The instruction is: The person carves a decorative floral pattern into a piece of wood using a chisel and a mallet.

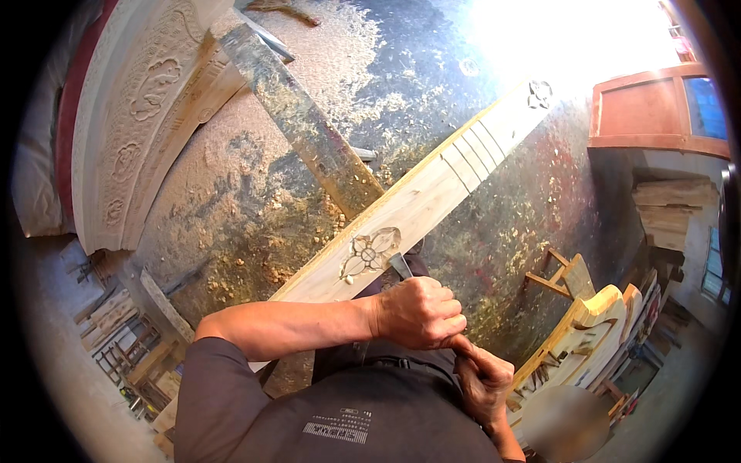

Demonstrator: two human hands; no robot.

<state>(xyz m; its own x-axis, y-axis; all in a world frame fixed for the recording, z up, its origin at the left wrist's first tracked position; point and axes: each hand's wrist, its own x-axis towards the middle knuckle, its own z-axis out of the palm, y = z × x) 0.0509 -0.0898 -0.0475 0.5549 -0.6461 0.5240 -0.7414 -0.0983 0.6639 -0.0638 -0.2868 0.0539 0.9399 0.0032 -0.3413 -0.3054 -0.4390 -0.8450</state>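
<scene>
A long pale wooden board [432, 199] runs diagonally in front of me, with scored lines and a second carved motif toward its far end. A carved four-petal flower [369, 255] is on its near part, with wood chips beside it. The metal blade of a chisel [400, 266] meets the board at the flower's right edge. My left hand [421, 312] is closed around the chisel, just behind the blade. My right hand [482, 370] is closed at the back end of the chisel, by my body; the handle is mostly hidden.
A large carved panel [139, 123] stands at left. A beam [301, 116] reaches toward the board over the shaving-covered floor [231, 177]. A reddish cabinet [641, 116] is at upper right; a wooden stand [571, 276] and panels with tools [575, 343] are at lower right.
</scene>
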